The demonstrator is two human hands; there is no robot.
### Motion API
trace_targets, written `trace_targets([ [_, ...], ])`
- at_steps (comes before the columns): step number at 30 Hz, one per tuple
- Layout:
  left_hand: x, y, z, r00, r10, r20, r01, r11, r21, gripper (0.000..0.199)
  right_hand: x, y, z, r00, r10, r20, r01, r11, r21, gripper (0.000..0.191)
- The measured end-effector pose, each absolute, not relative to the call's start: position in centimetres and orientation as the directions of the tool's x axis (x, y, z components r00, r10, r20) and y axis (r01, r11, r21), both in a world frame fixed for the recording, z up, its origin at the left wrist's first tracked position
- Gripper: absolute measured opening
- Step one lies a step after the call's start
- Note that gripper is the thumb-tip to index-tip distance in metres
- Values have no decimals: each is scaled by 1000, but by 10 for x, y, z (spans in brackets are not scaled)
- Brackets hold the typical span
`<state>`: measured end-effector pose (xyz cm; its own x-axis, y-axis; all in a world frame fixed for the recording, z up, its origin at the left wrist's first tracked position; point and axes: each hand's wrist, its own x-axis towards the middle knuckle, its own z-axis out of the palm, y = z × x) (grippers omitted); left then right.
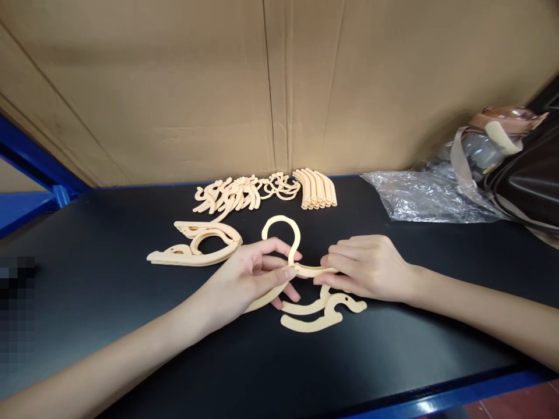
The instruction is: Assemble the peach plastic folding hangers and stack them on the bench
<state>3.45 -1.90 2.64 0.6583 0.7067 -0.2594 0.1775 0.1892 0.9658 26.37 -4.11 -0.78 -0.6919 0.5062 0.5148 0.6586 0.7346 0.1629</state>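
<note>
Both hands meet near the middle of the black desk (109,326), working on one cream plastic hanger (283,244) whose round hook rises upright between them. The left hand (248,279) has its fingers curled around the hanger's left arm, thumb and forefinger pinching the piece just below the hook, while the right hand (367,267) lies palm-down with its fingers pressed together over the hanger's right arm, fingertips touching the same joint from the other side. Just below the right hand, flat on the desk, lies a loose hanger part (321,314) — a curved, wavy piece of the same cream colour, partly tucked under the fingers. To the left, just beside the left hand, a small stack of folded hangers (196,244) rests on the desk. Further back, near the cardboard wall (174,87), a heap of hook pieces (236,195) spreads out, and just beside it on the right a neat bundle of straight arm pieces (315,189) lies side by side. At the far right a crumpled clear plastic bag (423,195) sits on the desk, touching a dark bag (528,174) behind it. A blue shelf frame (30,169) edges the left side.
</note>
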Motion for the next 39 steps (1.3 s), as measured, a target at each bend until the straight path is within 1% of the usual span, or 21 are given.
trace_targets([
  [5,34,-19,22,661,701,-268,167,210,963,23,263,-40,-9,-669,520,531,664,739,115,40],
  [10,34,-17,20,661,709,-247,182,168,969,27,263,-41,-8,-661,545,515,670,738,79,41],
  [14,36,-19,20,667,715,-211,230,72,971,23,263,-41,-8,-639,591,493,685,729,14,42],
  [16,36,-22,18,663,727,-181,294,-30,955,21,263,-40,-10,-626,617,477,703,712,1,42],
  [17,35,-24,16,657,737,-155,342,-109,933,20,263,-39,-11,-616,632,471,715,699,-2,42],
  [19,31,-27,12,641,765,-56,454,-320,832,17,264,-38,-12,-593,658,465,739,674,-12,42],
  [20,29,-28,10,637,771,26,502,-439,745,15,265,-38,-12,-584,664,467,744,668,-18,42],
  [22,25,-29,8,649,725,229,557,-658,506,11,265,-37,-11,-581,664,470,740,672,-35,39],
  [23,23,-29,7,667,669,328,559,-740,374,10,265,-36,-11,-586,656,475,729,683,-43,37],
  [25,21,-28,6,707,535,463,537,-831,141,10,265,-35,-8,-605,632,485,703,710,-47,31],
  [26,21,-27,7,724,480,495,527,-848,53,10,265,-35,-7,-617,614,492,688,724,-42,29],
  [28,21,-25,7,751,415,514,519,-852,-70,12,265,-35,-6,-640,567,518,662,749,-2,26],
  [30,22,-24,7,764,389,515,522,-841,-141,13,265,-36,-5,-651,519,554,653,755,60,21],
  [32,23,-24,7,772,368,518,518,-837,-177,14,265,-37,-4,-644,484,593,660,743,111,17],
  [34,23,-25,7,780,343,524,499,-845,-190,15,265,-38,-3,-634,471,613,670,730,133,16],
  [39,23,-25,7,780,307,546,467,-866,-179,18,265,-38,-1,-625,468,625,679,721,139,17],
])
